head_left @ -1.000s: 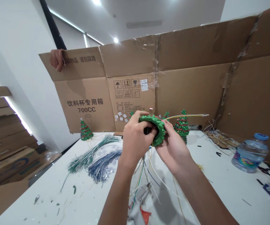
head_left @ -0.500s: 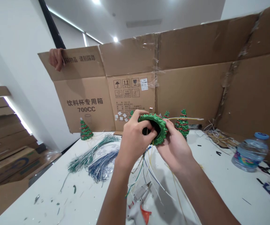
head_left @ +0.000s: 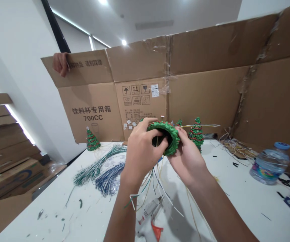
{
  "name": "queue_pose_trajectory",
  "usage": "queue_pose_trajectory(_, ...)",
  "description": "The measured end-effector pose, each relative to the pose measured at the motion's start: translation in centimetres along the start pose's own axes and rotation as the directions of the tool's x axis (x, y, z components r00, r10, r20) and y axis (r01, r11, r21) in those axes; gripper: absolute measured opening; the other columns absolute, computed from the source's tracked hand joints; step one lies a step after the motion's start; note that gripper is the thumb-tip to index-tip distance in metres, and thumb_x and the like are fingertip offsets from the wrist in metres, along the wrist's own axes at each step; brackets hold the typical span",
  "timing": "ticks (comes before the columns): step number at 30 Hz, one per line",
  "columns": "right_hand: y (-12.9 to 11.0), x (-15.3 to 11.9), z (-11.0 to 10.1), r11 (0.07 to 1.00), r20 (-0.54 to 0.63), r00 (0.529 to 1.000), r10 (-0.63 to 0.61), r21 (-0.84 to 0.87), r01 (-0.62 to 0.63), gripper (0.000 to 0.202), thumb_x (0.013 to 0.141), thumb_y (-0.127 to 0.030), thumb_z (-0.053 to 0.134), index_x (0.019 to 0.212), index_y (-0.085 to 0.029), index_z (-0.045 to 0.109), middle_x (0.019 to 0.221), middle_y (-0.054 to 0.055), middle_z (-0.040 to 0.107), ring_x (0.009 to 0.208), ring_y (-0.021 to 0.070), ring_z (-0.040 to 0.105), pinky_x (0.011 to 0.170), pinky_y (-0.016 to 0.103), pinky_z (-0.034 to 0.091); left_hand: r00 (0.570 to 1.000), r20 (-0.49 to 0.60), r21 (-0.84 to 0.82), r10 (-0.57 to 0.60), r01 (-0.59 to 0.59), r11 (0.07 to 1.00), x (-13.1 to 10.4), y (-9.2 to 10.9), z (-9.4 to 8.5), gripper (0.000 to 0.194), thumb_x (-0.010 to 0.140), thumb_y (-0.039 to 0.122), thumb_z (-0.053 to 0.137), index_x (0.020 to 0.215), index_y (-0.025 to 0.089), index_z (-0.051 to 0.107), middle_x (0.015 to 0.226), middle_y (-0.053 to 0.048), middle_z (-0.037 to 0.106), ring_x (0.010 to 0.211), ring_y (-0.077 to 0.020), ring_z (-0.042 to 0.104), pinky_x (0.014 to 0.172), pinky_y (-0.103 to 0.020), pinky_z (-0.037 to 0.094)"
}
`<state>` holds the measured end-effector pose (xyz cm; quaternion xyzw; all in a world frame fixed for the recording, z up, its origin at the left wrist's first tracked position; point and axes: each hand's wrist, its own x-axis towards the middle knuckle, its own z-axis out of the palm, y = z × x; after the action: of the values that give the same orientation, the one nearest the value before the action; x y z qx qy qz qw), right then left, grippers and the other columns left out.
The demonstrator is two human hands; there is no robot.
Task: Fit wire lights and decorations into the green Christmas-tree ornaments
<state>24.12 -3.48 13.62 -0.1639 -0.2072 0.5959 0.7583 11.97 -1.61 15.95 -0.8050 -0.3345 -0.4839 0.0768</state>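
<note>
A small green Christmas tree (head_left: 174, 143) is held up over the table with its dark hollow base turned toward me. My left hand (head_left: 143, 144) grips its left side, thumb and bent fingers reaching into the hollow; whether they pinch a wire inside is hidden. Around the right side wraps my right hand (head_left: 187, 158), palm beneath the tree. Thin wires (head_left: 168, 198) in white, yellow, green and blue hang down below it. A white-and-yellow wire (head_left: 200, 125) sticks out to the right. Under my hands lies a glue gun (head_left: 148, 215) with an orange trigger.
Green wires (head_left: 94, 168) and blue wires (head_left: 108, 179) lie in bundles at left. Other small trees (head_left: 93, 140) stand along a cardboard wall (head_left: 140, 67). Another person's hand (head_left: 60, 64) holds its upper left edge. A water bottle (head_left: 271, 164) stands at right.
My left hand has shifted slightly left, and its fingers have moved within the tree's base. The hanging wires have swung left, some now crossing in front of my left forearm.
</note>
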Motion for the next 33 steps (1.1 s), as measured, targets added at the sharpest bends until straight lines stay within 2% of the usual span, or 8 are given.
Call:
queue_pose_trajectory(4,0.0,-0.5,0.2,0.999,0.009,0.999,0.045,-0.006,-0.045,0.004,0.102,-0.03,0.066,0.1,-0.026,0.066,0.099,-0.004,0.076,0.088,0.012,0.069,0.081,0.024,0.055,0.999,-0.035,0.027,0.013,-0.012,1.0,0.1,0.2,0.6,0.013,0.087,0.011,0.078,0.087,0.024,0.082,0.137,-0.007,0.071,0.124,-0.0287,0.067,0.108,-0.051,0.054)
queue_pose_trajectory(10,0.2,-0.5,0.1,0.999,0.03,0.998,0.051,0.007,-0.051,0.008,0.098,-0.029,0.071,0.096,-0.025,0.065,0.096,-0.004,0.074,0.087,0.0117,0.068,0.078,0.023,0.051,0.991,-0.127,0.022,-0.035,0.038,0.999,-0.1,-0.1,1.7,0.015,0.086,0.01,0.078,0.08,0.024,0.08,0.12,-0.005,0.075,0.108,-0.0253,0.07,0.094,-0.045,0.059)
queue_pose_trajectory(13,0.1,-0.3,0.0,0.999,0.019,0.999,0.05,0.01,-0.05,0.01,0.095,-0.027,0.074,0.094,-0.025,0.064,0.092,-0.004,0.073,0.085,0.012,0.067,0.076,0.023,0.05,0.992,-0.122,0.023,-0.038,0.041,0.999,-0.1,-0.1,2.0,0.015,0.086,0.01,0.077,0.079,0.023,0.08,0.12,-0.006,0.075,0.107,-0.0252,0.07,0.093,-0.045,0.06)
queue_pose_trajectory(19,-0.2,0.0,0.1,0.994,-0.033,0.994,0.109,0.031,-0.108,0.01,0.103,-0.025,0.065,0.093,-0.023,0.065,0.089,-0.003,0.072,0.082,0.0116,0.067,0.075,0.022,0.053,0.992,-0.114,0.051,-0.05,0.056,0.997,-0.1,-0.1,2.1,0.015,0.085,0.01,0.078,0.076,0.022,0.078,0.119,-0.005,0.074,0.109,-0.0269,0.069,0.095,-0.047,0.057)
queue_pose_trajectory(23,-0.6,0.2,0.2,0.997,-0.053,0.996,0.072,0.022,-0.071,0.012,0.104,-0.022,0.061,0.093,-0.023,0.066,0.088,-0.003,0.074,0.082,0.0123,0.068,0.077,0.024,0.056,0.994,-0.097,0.117,-0.051,0.062,0.991,-0.1,-0.2,2.1,0.018,0.083,0.013,0.082,0.071,0.023,0.074,0.113,-0.003,0.075,0.11,-0.0291,0.067,0.097,-0.052,0.052)
queue_pose_trajectory(28,-1.4,0.5,0.2,0.999,-0.083,0.995,0.047,0.009,-0.046,0.013,0.104,-0.021,0.061,0.093,-0.023,0.068,0.09,-0.002,0.075,0.082,0.0127,0.07,0.079,0.026,0.058,0.994,-0.034,0.04,-0.103,0.104,0.994,-0.1,0.2,1.9,0.018,0.083,0.014,0.082,0.072,0.022,0.07,0.116,-0.005,0.072,0.112,-0.0279,0.066,0.1,-0.05,0.051)
queue_pose_trajectory(33,-2.3,0.6,0.3,0.997,-0.115,0.991,0.069,0.03,-0.066,0.011,0.103,-0.02,0.062,0.095,-0.021,0.07,0.095,0.001,0.077,0.087,0.0144,0.073,0.079,0.027,0.059,0.993,0.013,-0.016,-0.115,0.116,0.993,0.0,1.5,1.2,0.022,0.091,0.018,0.074,0.072,0.021,0.065,0.119,-0.005,0.071,0.115,-0.0271,0.066,0.1,-0.047,0.052)
